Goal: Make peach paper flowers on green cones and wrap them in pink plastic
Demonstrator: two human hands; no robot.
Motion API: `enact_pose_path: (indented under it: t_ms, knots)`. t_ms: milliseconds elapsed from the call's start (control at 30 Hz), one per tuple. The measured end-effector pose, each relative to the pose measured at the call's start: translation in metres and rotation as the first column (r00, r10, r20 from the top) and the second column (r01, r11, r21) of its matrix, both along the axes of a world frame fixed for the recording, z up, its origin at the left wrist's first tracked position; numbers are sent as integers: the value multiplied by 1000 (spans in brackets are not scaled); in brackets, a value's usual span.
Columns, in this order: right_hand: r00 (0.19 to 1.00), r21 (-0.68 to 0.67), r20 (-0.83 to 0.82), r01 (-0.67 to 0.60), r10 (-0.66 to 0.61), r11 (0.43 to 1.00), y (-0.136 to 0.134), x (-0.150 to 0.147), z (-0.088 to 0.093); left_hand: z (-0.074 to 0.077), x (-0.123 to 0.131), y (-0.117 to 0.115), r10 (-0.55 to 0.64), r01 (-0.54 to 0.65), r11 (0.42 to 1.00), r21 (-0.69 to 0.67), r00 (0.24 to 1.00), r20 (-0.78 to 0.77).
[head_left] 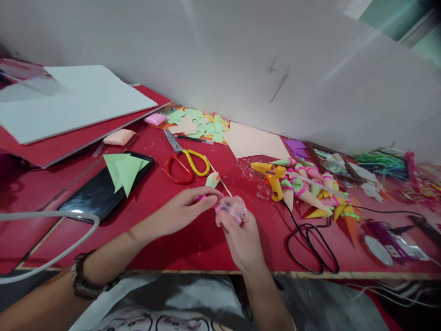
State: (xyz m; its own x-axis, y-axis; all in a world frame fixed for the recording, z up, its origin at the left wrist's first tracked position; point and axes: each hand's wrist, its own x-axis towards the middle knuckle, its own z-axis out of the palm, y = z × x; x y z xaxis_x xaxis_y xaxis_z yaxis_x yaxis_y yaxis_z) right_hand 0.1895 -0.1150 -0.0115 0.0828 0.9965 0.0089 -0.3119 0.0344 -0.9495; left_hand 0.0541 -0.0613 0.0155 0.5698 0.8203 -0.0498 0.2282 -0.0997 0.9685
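My right hand (243, 239) is closed around a crumpled clear plastic packet (236, 207) with pink stuff inside, its thumb pressing on the front. Just left of it, my left hand (186, 209) is closed with thumb and fingers together, around a small bright pink lump (200, 199) that shows only in part. Its fingertips are beside the packet. Beyond the hands lie a small paper cone (212, 179) with a peach and green tip and a thin white stick (220, 177). Scissors (186, 165) with red and yellow handles rest open behind my left hand.
A yellow glue gun (274, 177) with a lit orange light and black cord (310, 248) lies right, against a pile of decorated paper cones (310, 184). Left are a phone (99, 193) under green paper triangles (126, 170), and a white board (76, 101). Paper scraps (198, 124) lie behind.
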Motion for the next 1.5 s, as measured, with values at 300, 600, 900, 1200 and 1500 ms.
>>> enact_pose_path:
  t_ms: [300,600,900,1200,1500]
  knots:
    - [990,-95,-117,-87,75,992,-2,-2,3,-3,2,1,-73,95,986,-138,985,154]
    - [946,-172,-319,-116,56,978,-4,-10,6,0,2,-2,-98,125,974,-190,984,147]
    - [941,-61,-332,-94,68,994,-2,-15,8,-9,0,-7,147,-102,967,-232,972,184]
    - [961,-30,-246,125,-129,992,4,-2,2,-6,-5,-13,202,-158,960,-231,962,184]
    - [974,-10,-194,121,-120,993,3,-2,-1,-2,-4,-12,184,-176,983,-61,967,176]
